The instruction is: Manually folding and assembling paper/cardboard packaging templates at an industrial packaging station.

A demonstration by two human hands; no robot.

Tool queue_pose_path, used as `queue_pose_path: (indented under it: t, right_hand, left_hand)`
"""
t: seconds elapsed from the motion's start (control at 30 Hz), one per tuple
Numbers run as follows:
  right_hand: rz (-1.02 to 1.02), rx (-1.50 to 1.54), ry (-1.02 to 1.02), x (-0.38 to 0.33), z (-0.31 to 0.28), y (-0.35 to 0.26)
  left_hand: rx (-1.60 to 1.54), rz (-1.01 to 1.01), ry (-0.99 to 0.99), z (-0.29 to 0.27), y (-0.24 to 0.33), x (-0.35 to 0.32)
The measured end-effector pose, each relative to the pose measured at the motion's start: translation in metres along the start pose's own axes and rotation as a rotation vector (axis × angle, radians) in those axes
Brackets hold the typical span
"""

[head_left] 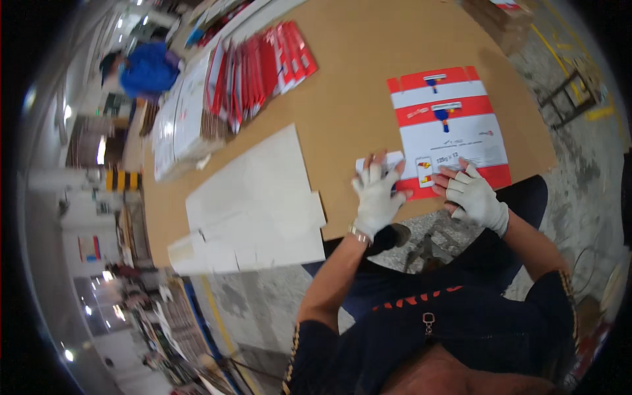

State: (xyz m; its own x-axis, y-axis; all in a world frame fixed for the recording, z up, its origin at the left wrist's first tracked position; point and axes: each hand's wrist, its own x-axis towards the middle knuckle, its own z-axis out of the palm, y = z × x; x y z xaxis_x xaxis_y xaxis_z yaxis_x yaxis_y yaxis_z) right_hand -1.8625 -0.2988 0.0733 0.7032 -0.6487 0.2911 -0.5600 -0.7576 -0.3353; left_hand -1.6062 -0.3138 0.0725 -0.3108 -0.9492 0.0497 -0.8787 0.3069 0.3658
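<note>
A flat printed carton (451, 139), red and white with blue and yellow pictures, lies on the brown board-topped table in front of me. My left hand (378, 199), in a white glove that leaves the fingertips bare, rests at the carton's lower left corner. Its fingers are spread over a small white flap (395, 158), and I cannot tell whether the flap belongs to the carton. My right hand (475, 197), gloved the same way, lies with fingers stretched out on the carton's near edge. Neither hand grips anything that I can see.
Left of my hands lie flat white card sheets (257, 197). Beyond them stand a row of folded red-and-white cartons (263, 69) and a strapped bundle of cardboard (187, 128). A person in blue (148, 69) is at the far left. A dark metal stand (573, 99) stands on the floor to the right.
</note>
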Motion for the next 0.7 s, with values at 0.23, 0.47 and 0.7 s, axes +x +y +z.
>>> queue_pose_path:
  t: [0.23, 0.47, 0.7]
  right_hand:
    - [0.121, 0.345, 0.233, -0.027, 0.012, -0.048]
    - [1.046, 1.134, 0.451, -0.036, 0.003, -0.07]
    - [0.811, 0.553, 0.277, 0.054, -0.048, 0.115]
  left_hand:
    - [-0.094, -0.11, 0.392, 0.02, -0.013, 0.045]
    - [-0.717, 0.037, 0.121, -0.005, 0.072, -0.064]
    - [0.073, -0.35, 0.174, -0.057, -0.047, -0.127]
